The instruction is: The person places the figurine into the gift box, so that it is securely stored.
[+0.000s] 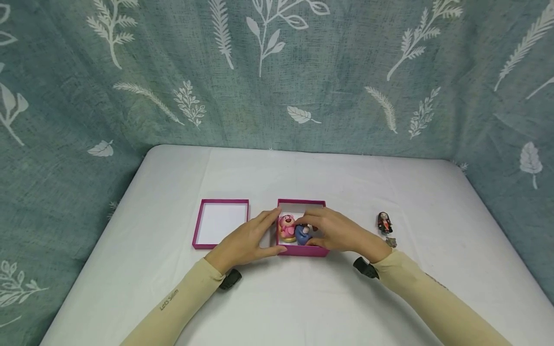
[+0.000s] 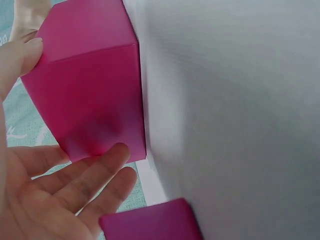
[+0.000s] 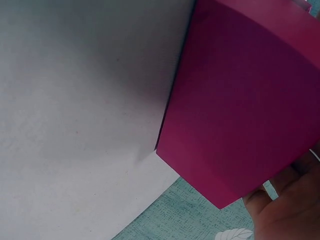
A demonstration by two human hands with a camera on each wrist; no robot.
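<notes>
An open magenta box (image 1: 303,251) stands on the table with a pink pig-like figurine (image 1: 286,226) and a blue figurine (image 1: 301,234) side by side in it. My left hand (image 1: 247,242) holds the box's left side, thumb at the near corner and fingers along the side wall. In the left wrist view the fingertips (image 2: 120,150) lie against the magenta wall. My right hand (image 1: 335,230) reaches over the right rim and pinches the blue figurine between fingers and thumb, partly covering it. From the right wrist, the box wall hides most of the fingers.
Left of the box lies its magenta-rimmed lid (image 1: 220,201), white inside facing up. To the right are a small dark-haired doll (image 1: 384,223) in black and red and a small grey piece (image 1: 391,241) by the right wrist. A leaf-patterned teal cloth (image 1: 268,120) hangs behind the white table (image 1: 277,298).
</notes>
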